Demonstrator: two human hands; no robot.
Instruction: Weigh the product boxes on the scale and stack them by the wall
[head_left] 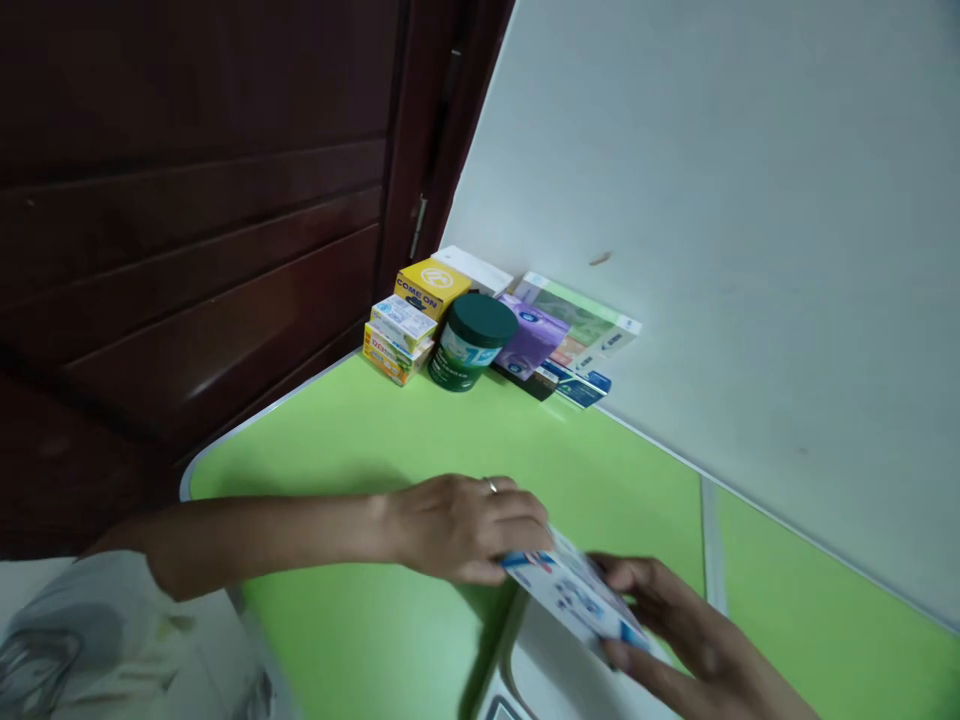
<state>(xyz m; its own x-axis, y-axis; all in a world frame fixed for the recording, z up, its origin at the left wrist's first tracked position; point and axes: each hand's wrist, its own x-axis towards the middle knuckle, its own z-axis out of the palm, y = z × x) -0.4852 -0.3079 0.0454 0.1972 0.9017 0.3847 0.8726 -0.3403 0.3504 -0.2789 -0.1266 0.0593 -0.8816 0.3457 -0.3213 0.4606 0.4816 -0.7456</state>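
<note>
A white and blue box (574, 592) is held between my two hands, tilted above the green table (352, 440). My left hand (472, 525), with a ring on one finger, wraps round the box's left end. At the other end, my right hand (667, 630) grips the box with the thumb on the near side and the fingers on the far side. Below the box lies a white object with a rounded recess (540, 665), partly hidden by the box and cut off at the lower edge of the view.
Against the wall stand a dark green jar (472, 340), a yellow box (431, 285), small stacked boxes (397, 340), a purple pack (529, 335), a green and white box (577, 315) and a blue box (577, 383). A dark red door (187, 200) borders the table's left.
</note>
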